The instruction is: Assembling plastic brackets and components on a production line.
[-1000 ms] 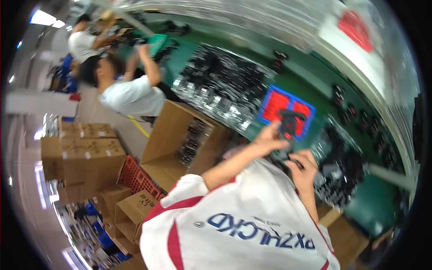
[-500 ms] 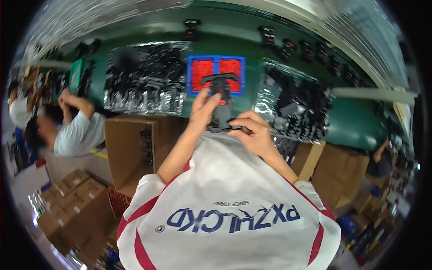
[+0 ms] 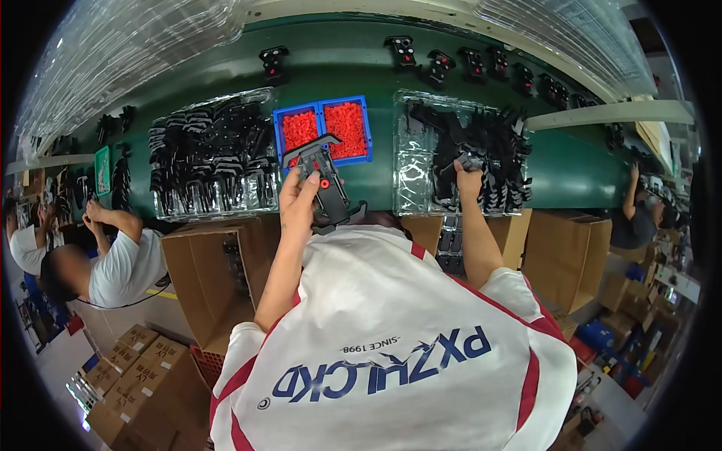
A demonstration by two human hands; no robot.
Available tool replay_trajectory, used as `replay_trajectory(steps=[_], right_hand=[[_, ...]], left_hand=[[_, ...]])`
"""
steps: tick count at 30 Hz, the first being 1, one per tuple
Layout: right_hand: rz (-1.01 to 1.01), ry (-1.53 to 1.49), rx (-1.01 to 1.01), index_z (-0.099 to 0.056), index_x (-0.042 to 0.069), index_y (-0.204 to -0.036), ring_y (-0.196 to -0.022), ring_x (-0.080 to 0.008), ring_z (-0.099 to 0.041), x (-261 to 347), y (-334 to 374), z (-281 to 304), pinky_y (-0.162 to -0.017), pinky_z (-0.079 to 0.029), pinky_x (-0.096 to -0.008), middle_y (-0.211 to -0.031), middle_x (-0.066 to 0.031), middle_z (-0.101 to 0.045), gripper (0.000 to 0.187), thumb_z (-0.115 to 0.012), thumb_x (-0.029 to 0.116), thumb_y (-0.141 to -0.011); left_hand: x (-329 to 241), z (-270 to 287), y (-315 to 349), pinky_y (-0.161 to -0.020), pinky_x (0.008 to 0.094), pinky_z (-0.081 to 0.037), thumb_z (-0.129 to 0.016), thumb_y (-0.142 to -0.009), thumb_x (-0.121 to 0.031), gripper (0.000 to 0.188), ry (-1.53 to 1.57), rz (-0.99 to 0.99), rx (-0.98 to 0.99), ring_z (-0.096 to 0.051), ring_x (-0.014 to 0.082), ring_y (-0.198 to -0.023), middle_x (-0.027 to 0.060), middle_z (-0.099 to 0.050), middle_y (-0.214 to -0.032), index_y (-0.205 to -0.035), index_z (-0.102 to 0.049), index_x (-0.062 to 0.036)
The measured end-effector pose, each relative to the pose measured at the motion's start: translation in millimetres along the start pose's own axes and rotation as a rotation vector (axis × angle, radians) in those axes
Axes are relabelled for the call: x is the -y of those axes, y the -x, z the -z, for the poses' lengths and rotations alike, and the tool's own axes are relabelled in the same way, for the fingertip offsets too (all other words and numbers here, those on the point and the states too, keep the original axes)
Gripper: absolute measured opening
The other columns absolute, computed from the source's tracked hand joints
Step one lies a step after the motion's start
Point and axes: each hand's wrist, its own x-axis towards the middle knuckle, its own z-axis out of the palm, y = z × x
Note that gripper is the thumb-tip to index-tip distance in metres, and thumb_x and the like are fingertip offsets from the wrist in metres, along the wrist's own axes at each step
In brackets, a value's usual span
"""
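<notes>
My left hand (image 3: 298, 204) is closed round a black plastic bracket (image 3: 332, 197) with curved arms at both ends and a small red round piece on its face. The bracket is tilted, its upper arm over the near edge of a blue two-compartment bin (image 3: 368, 128) of small red parts (image 3: 344, 129). Over to the right, my right hand (image 3: 468, 180) reaches over a clear plastic tray (image 3: 411, 177) heaped with black plastic parts (image 3: 500, 150). Its fingers pinch a dark grey plastic part (image 3: 471, 161) at the heap.
Another clear tray of black parts (image 3: 210, 154) lies left of the bin. Several black assemblies with red bits (image 3: 438, 68) stand along the far side of the green bench (image 3: 338, 68). Open cardboard boxes (image 3: 199, 263) stand below the near edge. Co-workers (image 3: 124, 255) sit at both sides.
My right hand has left the bracket and moved right to the tray of black parts. My left hand still holds the bracket, now tilted. The whole view has shifted a little.
</notes>
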Motion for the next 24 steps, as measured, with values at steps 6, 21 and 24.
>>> replay_trajectory(steps=[6,21,24], right_hand=[[0.050,-0.087,0.108,-0.063,-0.003,-0.097,-0.087,-0.0349,-0.065,-42,-36,-31,-0.081,-0.051,-0.0381,-0.095,-0.0194,-0.068,0.061,-0.081,0.046,-0.065],[0.287,-0.937,1.104,-0.061,0.002,-0.112,-0.047,-0.0018,-0.034,130,182,80,-0.041,-0.026,-0.0153,-0.072,0.0033,-0.053,0.024,-0.058,0.010,-0.090],[0.406,-0.851,1.339,-0.064,0.000,-0.109,-0.051,-0.0031,-0.035,162,218,82,-0.044,-0.026,-0.0157,-0.073,0.0023,-0.053,0.022,-0.057,0.006,-0.089]], left_hand=[[-26,-14,8,-0.060,0.0167,-0.040,-0.063,-0.089,-0.011,0.027,-0.009,0.072,-0.152,-0.053,0.0066,-0.068,0.0043,-0.063,-0.088,-0.115,-0.056,-0.0040],[21,13,-7,-0.063,0.0190,-0.044,-0.060,-0.090,-0.008,0.034,0.082,-0.093,0.087,-0.057,0.0088,-0.074,0.0063,-0.065,-0.089,-0.121,-0.047,-0.0043],[9,12,-5,-0.060,0.0186,-0.042,-0.059,-0.090,-0.012,0.033,0.029,-0.103,0.099,-0.055,0.0093,-0.071,0.0067,-0.063,-0.086,-0.120,-0.049,-0.0020]])
